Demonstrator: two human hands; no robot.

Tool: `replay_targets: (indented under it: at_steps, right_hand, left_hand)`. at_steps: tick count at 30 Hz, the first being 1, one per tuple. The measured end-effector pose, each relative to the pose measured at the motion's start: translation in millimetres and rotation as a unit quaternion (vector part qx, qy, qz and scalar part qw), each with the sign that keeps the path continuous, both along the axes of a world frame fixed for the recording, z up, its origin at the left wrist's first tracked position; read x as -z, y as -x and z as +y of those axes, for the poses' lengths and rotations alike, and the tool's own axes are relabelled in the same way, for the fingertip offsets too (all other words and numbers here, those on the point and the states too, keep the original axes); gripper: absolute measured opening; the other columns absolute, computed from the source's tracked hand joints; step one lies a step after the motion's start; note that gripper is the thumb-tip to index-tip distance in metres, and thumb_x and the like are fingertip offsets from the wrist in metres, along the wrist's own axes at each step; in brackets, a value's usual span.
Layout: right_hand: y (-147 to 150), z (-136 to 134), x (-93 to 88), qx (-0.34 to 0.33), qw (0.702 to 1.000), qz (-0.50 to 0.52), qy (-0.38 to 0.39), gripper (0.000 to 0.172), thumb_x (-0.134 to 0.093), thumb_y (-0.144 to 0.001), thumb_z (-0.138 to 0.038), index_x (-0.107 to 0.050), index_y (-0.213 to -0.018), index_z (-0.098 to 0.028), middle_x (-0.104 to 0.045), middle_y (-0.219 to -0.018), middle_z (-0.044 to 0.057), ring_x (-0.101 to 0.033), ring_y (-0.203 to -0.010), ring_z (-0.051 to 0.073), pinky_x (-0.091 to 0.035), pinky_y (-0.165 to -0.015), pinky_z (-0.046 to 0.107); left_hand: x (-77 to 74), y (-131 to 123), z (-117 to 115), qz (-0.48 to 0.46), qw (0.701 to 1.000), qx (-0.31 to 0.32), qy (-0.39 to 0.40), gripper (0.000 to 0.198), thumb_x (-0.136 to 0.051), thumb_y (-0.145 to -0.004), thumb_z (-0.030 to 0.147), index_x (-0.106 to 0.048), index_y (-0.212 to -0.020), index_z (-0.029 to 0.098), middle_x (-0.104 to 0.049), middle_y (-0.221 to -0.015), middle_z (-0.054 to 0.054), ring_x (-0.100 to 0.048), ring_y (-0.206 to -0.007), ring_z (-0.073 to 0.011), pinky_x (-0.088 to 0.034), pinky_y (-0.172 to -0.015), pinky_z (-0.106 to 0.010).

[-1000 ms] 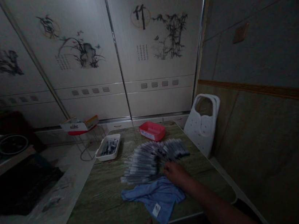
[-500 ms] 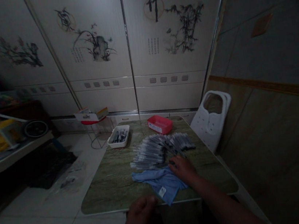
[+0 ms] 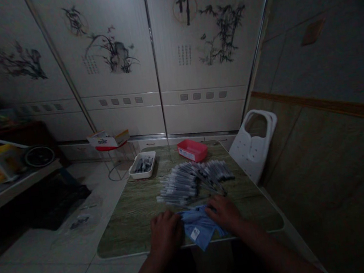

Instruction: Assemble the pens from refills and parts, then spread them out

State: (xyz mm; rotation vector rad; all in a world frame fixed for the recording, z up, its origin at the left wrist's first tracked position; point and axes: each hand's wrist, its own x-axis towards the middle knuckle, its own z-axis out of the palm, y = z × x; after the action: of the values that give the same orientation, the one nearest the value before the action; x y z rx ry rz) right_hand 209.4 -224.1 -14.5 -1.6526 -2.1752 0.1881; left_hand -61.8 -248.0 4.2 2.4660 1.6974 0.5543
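Note:
A blue cloth point(image 3: 198, 224) with a white label lies bunched at the table's near edge, one corner hanging over. My left hand point(image 3: 165, 230) is closed on its left end, knuckles up. At the cloth's right end, my right hand point(image 3: 225, 213) has its fingers curled over the fabric; whether anything else is under them is hidden. Just beyond the hands, many clear pens with dark tips point(image 3: 179, 184) lie side by side in a fanned pile. A few dark-tipped pens point(image 3: 212, 182) lie slantwise between that pile and a smaller bunch of pens point(image 3: 220, 170) on the right.
On the wood-patterned table point(image 3: 127, 226), a white tray point(image 3: 143, 174) holds dark small parts at the back left. A pink basket point(image 3: 193, 149) stands at the back. A white folding chair point(image 3: 251, 150) leans by the right wall. A printed box point(image 3: 107, 140) rests on a red stool.
My left hand has come up from the table's edge onto the cloth's left end. The cloth is more bunched. My right hand has stayed near its right end, shifting slightly.

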Motion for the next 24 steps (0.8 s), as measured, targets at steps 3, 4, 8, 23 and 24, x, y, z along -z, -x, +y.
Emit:
replay_targets:
  at_steps: [3, 4, 8, 23, 24]
  right_hand:
    - [-3.5, -10.7, 5.0, -0.015, 1.0, 0.008, -0.009, 0.019, -0.059, -0.097, -0.038, -0.068, -0.091, -0.022, -0.067, -0.097, 0.005, -0.061, -0.094, 0.021, -0.042, -0.082, 0.031]
    - [-4.7, -13.2, 5.8, -0.022, 1.0, 0.014, -0.01, 0.018, -0.059, -0.097, -0.037, -0.068, -0.091, -0.022, -0.067, -0.096, 0.005, -0.062, -0.094, 0.021, -0.043, -0.081, 0.031]
    - [-6.5, -17.2, 0.7, -0.024, 0.999, 0.043, 0.003, 0.017, -0.059, -0.096, -0.035, -0.069, -0.09, -0.022, -0.067, -0.094, 0.004, -0.062, -0.091, 0.02, -0.044, -0.08, 0.031]
    - [66.0, 0.1, -45.1, -0.018, 0.993, -0.093, 0.067, 0.021, -0.065, -0.086, -0.033, -0.076, -0.096, -0.019, -0.074, -0.103, 0.013, -0.068, -0.095, 0.027, -0.047, -0.084, 0.035]
    - [67.8, 3.2, -45.8, -0.018, 0.993, -0.094, 0.066, 0.02, -0.065, -0.085, -0.031, -0.076, -0.095, -0.018, -0.074, -0.102, 0.013, -0.068, -0.094, 0.027, -0.047, -0.084, 0.035]
  left_hand:
    - [-2.2, 6.5, -12.4, 0.003, 1.0, 0.021, -0.001, 0.02, -0.056, -0.093, 0.028, -0.073, -0.105, 0.031, -0.067, -0.103, -0.006, -0.058, -0.102, -0.0266, -0.035, -0.09, -0.043]
    - [-2.8, 8.3, -15.8, 0.001, 1.0, 0.027, -0.002, 0.019, -0.057, -0.093, 0.029, -0.073, -0.104, 0.031, -0.067, -0.103, -0.006, -0.058, -0.102, -0.0266, -0.035, -0.089, -0.042]
    - [-7.4, 9.4, -21.0, -0.018, 0.999, 0.033, -0.004, 0.018, -0.057, -0.095, 0.038, -0.071, -0.103, 0.03, -0.067, -0.103, -0.005, -0.057, -0.103, -0.0266, -0.035, -0.088, -0.042]
    - [4.4, -3.5, -4.9, -0.048, 0.997, 0.061, 0.006, 0.024, -0.057, -0.094, 0.041, -0.07, -0.109, 0.028, -0.067, -0.112, -0.008, -0.057, -0.108, -0.028, -0.037, -0.094, -0.044]
    - [3.7, -3.0, -5.3, -0.05, 0.997, 0.061, 0.008, 0.023, -0.057, -0.094, 0.041, -0.071, -0.107, 0.028, -0.067, -0.111, -0.008, -0.057, -0.107, -0.0279, -0.037, -0.094, -0.044]
